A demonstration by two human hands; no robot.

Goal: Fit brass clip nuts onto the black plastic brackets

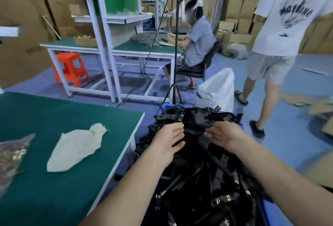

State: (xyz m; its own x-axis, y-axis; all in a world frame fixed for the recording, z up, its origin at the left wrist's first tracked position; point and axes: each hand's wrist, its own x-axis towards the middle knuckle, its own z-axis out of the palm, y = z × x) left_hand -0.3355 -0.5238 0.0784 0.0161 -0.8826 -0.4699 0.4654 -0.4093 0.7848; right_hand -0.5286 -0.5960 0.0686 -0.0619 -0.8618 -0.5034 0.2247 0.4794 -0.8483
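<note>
Holds left hand (168, 139) low over the top of the pile of black plastic brackets (207, 171), back of the hand up, fingers loosely extended and thumb spread apart, gripping nothing that shows. Holds right hand (222, 134) just beside it over the same crown of the pile, palm turned toward the left hand, fingers straight and relaxed, likewise wide and carrying nothing; fingertips of both blurred, so contact with the brackets beneath cannot be told. Lower on the near slope of the pile, pale metal clip nuts (218, 202) already seated on several brackets. Under the pile at its near right edge, a strip of blue bin (263, 206). Left of the pile, touching nothing of it, a green-topped table (54, 198) with a cream cloth (75, 148) lying flat and, farther left, a clear bag (12, 153) of small brass-coloured parts. Just beyond the pile, a white sack (218, 90) standing open and the black legs and pole of a tripod stand (175, 45). Well beyond the pile, a seated person (198, 41) at a white-framed workbench (108, 49) and an orange stool (72, 68). Beyond and right of the pile, a walking person (281, 27) in a white shirt and grey shorts.
</note>
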